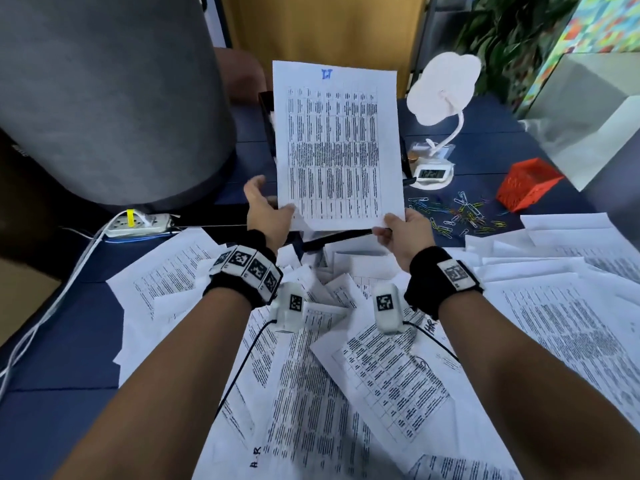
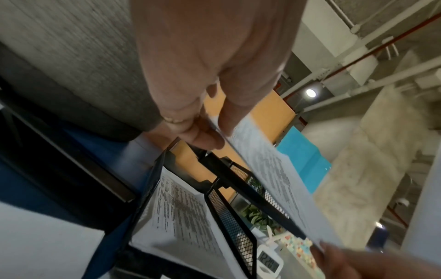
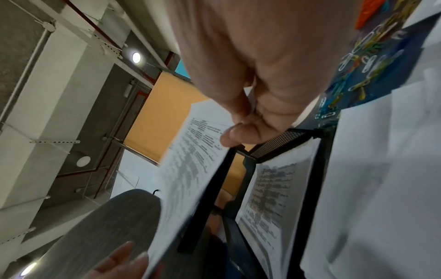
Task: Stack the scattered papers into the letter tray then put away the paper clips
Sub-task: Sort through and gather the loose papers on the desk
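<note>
A printed sheet [image 1: 336,147] hangs tilted over the black mesh letter tray [image 1: 266,116], hiding most of it. My left hand [image 1: 277,211] pinches its lower left corner and my right hand [image 1: 389,226] pinches its lower right corner. The left wrist view shows the left hand [image 2: 214,130] with thumb and fingers on the sheet [image 2: 274,179], above the tray's mesh wall [image 2: 229,217]; a printed page [image 2: 181,217] lies inside. Many loose papers [image 1: 381,375] cover the blue desk near me. Coloured paper clips [image 1: 457,213] are scattered right of the tray, beside a red mesh basket [image 1: 526,183].
A big grey cylinder [image 1: 104,98] stands at the left, close to the tray. A white power strip [image 1: 138,223] with cables lies in front of it. A cloud-shaped lamp [image 1: 440,88] and small clock [image 1: 431,173] stand right of the tray. A pale box [image 1: 588,133] is far right.
</note>
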Tool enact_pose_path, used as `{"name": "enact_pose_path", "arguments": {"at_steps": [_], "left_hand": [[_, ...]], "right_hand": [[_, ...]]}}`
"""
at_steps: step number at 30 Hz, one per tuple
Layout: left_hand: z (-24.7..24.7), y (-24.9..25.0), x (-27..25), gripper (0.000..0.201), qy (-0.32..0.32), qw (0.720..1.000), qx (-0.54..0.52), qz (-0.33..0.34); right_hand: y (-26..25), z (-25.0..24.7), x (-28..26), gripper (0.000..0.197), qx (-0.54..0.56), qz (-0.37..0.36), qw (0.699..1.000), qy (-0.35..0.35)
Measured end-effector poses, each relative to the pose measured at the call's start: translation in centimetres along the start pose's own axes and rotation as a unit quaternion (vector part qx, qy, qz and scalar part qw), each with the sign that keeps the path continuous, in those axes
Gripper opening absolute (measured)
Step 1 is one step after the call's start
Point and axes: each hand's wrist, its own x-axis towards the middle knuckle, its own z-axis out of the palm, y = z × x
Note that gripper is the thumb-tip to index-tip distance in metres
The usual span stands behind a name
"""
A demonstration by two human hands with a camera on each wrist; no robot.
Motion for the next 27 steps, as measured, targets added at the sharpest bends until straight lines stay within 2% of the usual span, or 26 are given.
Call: {"name": "enact_pose_path", "arguments": {"at_steps": [3,6,8,12,14,16,19,24,27], "left_hand": [[0.9,-0.1,0.9,0.05,-0.036,0.998,0.052,0.022],[1.5,0.1,1.9,0.036,-0.038,0.98,0.183,0.072],[1.8,0.2,2.5,0.034,-0.048,0.96,0.252,0.114],[2.3,0.8,3.5,0.031,-0.045,0.895,0.411,0.167],[2.6,0.7,4.0,0.03,-0.044,0.877,0.441,0.184],[2.8,0.4,4.3,0.029,-0.043,0.863,0.464,0.194],[3.0,0.0,4.2,0.03,-0.041,0.844,0.493,0.206],[2.8,-1.1,3.4,0.033,-0.043,0.83,0.488,0.266],[2.7,-1.6,3.0,0.033,-0.058,0.837,0.478,0.26]], "right_hand": [[-1.2,0.1,2.1,0.017,0.002,-0.008,1.0,0.019],[-2.5,0.6,4.4,0.009,-0.009,-0.022,0.999,0.031],[-3.1,1.1,5.7,0.006,-0.028,-0.033,0.998,0.04],[-4.4,2.0,7.5,0.021,-0.068,-0.052,0.995,0.047],[-4.9,2.2,8.0,0.03,-0.128,-0.068,0.988,0.056],[-5.1,2.2,8.5,0.03,-0.23,-0.104,0.965,0.071],[-4.8,2.0,9.1,0.03,-0.369,-0.152,0.912,0.092],[-4.9,1.8,9.2,0.041,-0.458,-0.175,0.867,0.093],[-5.0,1.6,9.2,0.043,-0.467,-0.175,0.861,0.1]]}}
